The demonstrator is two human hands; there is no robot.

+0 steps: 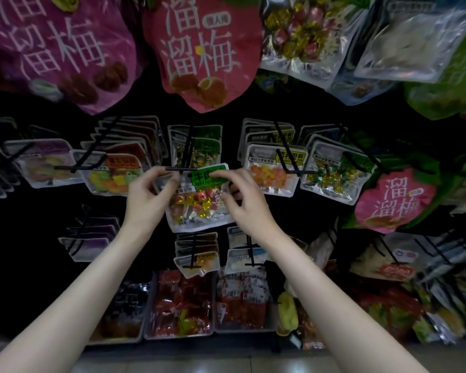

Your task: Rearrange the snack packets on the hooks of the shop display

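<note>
Dark shop display wall point(38, 211), rows of black metal hooks point(283, 146) loaded with clear snack packets. Centre of display: clear plastic candy packet with green label point(199, 200), held at tip of black centre hook point(182, 169). Left hand point(148, 195) pinches packet's top left corner; right hand point(244, 196) pinches label edge. Large pink plum bags point(202, 52) along top edge; clear bins of red packets point(180, 305) at bottom edge; pale tiled floor point(226, 366) below.

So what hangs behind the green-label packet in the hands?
Behind the green-label packet, held by both hands, similar candy packets hang on the same hook. Their lower parts are covered.
</note>
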